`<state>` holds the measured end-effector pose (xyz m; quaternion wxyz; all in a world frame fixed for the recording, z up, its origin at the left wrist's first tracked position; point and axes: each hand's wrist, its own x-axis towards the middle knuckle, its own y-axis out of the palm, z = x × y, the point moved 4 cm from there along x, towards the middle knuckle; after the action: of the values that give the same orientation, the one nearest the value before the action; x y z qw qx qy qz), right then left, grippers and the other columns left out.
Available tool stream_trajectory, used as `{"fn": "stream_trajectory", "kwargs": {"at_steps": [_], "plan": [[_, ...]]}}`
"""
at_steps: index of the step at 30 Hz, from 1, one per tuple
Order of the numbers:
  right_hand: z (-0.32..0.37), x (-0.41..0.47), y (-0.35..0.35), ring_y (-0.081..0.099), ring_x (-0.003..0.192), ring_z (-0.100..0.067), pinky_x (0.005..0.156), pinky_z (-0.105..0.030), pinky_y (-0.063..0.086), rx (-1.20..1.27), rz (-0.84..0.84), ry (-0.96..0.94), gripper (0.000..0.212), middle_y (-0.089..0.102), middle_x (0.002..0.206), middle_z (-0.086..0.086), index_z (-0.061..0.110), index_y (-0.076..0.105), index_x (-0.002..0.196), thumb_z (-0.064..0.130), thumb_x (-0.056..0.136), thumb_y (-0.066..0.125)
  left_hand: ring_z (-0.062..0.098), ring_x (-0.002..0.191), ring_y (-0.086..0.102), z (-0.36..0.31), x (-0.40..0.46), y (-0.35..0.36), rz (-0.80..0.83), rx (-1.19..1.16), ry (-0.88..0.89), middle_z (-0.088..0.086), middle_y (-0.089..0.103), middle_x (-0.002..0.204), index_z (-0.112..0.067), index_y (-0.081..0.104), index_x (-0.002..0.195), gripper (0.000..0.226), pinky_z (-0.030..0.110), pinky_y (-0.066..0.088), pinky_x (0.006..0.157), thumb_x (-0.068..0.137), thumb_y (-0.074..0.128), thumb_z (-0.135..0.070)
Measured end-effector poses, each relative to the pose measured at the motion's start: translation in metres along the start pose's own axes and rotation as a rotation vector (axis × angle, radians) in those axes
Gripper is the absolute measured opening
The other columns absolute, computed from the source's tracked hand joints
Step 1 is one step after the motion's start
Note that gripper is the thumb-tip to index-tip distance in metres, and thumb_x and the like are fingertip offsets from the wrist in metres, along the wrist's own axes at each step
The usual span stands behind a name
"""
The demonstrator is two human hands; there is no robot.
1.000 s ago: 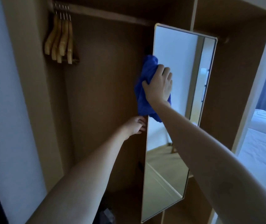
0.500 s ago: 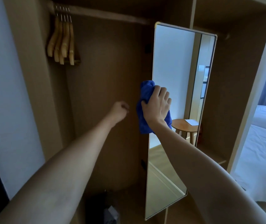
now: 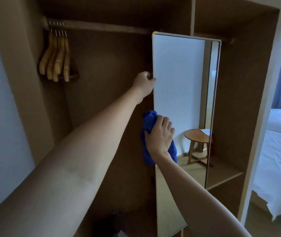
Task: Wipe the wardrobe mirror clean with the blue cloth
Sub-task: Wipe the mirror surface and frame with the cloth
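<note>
A tall, narrow mirror (image 3: 179,79) with a thin pale frame stands out from the open wooden wardrobe (image 3: 105,69). My right hand (image 3: 160,135) presses a bunched blue cloth (image 3: 148,124) against the mirror's left side, about halfway up, fingers spread over the cloth. My left hand (image 3: 144,82) grips the mirror's left edge higher up, fingers curled round the frame. The glass reflects a white wall and a round wooden stool.
Several wooden hangers (image 3: 56,60) hang on the rail at the upper left. A shelf (image 3: 225,177) sits in the wardrobe's right section behind the mirror. A bed with white sheets (image 3: 279,151) lies to the right. Something dark (image 3: 112,226) lies on the wardrobe floor.
My right hand has slid the cloth down the mirror's left side. My left hand let go of the edge lower down, rose, and now grips the edge higher up.
</note>
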<state>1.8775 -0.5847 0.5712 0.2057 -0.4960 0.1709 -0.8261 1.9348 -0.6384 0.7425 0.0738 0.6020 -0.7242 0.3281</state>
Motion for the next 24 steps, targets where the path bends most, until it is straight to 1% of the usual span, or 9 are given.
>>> {"fn": "stream_trajectory", "kwargs": {"at_steps": [3,8,11,14,16,18,20,22,24], "plan": [[0.007,0.014,-0.012,0.051,0.105,-0.031,0.089,-0.042,0.040,0.078,-0.068,0.016,0.054,0.054,0.118,-0.011,0.010,0.050,0.125,0.024,0.078,0.074,0.023,0.105,0.063,0.004,-0.003,0.001,0.019,-0.025,0.016,0.004,0.063,0.114,-0.009,0.054,0.133,0.036,0.038,0.059,0.084,0.102,0.053,-0.027],[0.002,0.008,-0.007,0.054,0.099,-0.031,0.085,-0.042,0.044,0.096,-0.131,0.012,0.059,0.056,0.113,-0.011,0.009,0.052,0.123,0.024,0.073,0.080,0.029,0.095,0.067,0.022,-0.013,0.011,0.005,0.007,0.046,0.010,0.070,0.102,-0.011,0.065,0.109,0.032,0.052,0.057,0.086,0.102,0.048,-0.038],[-0.029,-0.041,0.027,0.057,0.092,-0.030,0.081,-0.042,0.049,0.050,-0.058,0.000,0.066,0.057,0.108,-0.010,0.009,0.052,0.119,0.027,0.066,0.087,0.029,0.097,0.067,0.043,-0.026,0.021,-0.022,0.006,0.051,0.010,0.070,0.100,-0.016,0.062,0.094,0.025,0.054,0.056,0.088,0.102,0.049,-0.035],[-0.062,-0.099,0.059,0.057,0.094,-0.029,0.084,-0.043,0.050,0.023,0.057,0.037,0.073,0.057,0.109,-0.008,0.012,0.047,0.121,0.027,0.063,0.088,0.020,0.102,0.065,0.059,-0.042,0.030,-0.015,-0.039,0.043,0.000,0.066,0.103,-0.014,0.061,0.112,0.022,0.048,0.054,0.095,0.103,0.050,-0.030],[-0.073,-0.120,0.069,0.056,0.097,-0.028,0.087,-0.042,0.049,0.052,0.111,0.095,0.071,0.056,0.111,-0.007,0.014,0.048,0.123,0.024,0.065,0.086,0.020,0.106,0.064,0.067,-0.052,0.034,-0.028,-0.029,0.051,0.002,0.066,0.108,-0.012,0.059,0.121,0.026,0.047,0.054,0.096,0.103,0.050,-0.030],[-0.075,-0.120,0.071,0.054,0.101,-0.029,0.089,-0.041,0.044,0.129,0.144,0.177,0.060,0.055,0.111,-0.006,0.014,0.051,0.121,0.020,0.069,0.081,0.021,0.108,0.064,0.077,-0.061,0.039,-0.023,-0.017,0.042,0.005,0.067,0.112,-0.014,0.059,0.118,0.024,0.048,0.054,0.096,0.102,0.051,-0.030],[-0.072,-0.110,0.065,0.053,0.100,-0.030,0.089,-0.041,0.042,0.235,0.087,0.218,0.049,0.056,0.109,-0.007,0.013,0.054,0.115,0.016,0.072,0.077,0.023,0.106,0.065,0.091,-0.069,0.046,-0.010,0.010,0.016,0.006,0.068,0.110,-0.010,0.061,0.116,0.031,0.049,0.054,0.094,0.101,0.050,-0.035],[-0.065,-0.096,0.053,0.052,0.098,-0.029,0.088,-0.041,0.044,0.305,-0.018,0.198,0.049,0.056,0.108,-0.007,0.012,0.055,0.114,0.013,0.070,0.077,0.028,0.096,0.066,0.106,-0.080,0.056,0.008,0.031,0.018,0.012,0.070,0.101,-0.007,0.063,0.106,0.037,0.051,0.056,0.088,0.100,0.048,-0.041],[-0.061,-0.086,0.047,0.052,0.098,-0.027,0.088,-0.040,0.044,0.310,-0.059,0.172,0.052,0.056,0.109,-0.007,0.011,0.055,0.115,0.013,0.069,0.078,0.029,0.083,0.063,0.116,-0.094,0.066,0.016,0.048,0.012,0.014,0.068,0.090,-0.007,0.062,0.096,0.037,0.046,0.054,0.082,0.103,0.045,-0.038]]}}
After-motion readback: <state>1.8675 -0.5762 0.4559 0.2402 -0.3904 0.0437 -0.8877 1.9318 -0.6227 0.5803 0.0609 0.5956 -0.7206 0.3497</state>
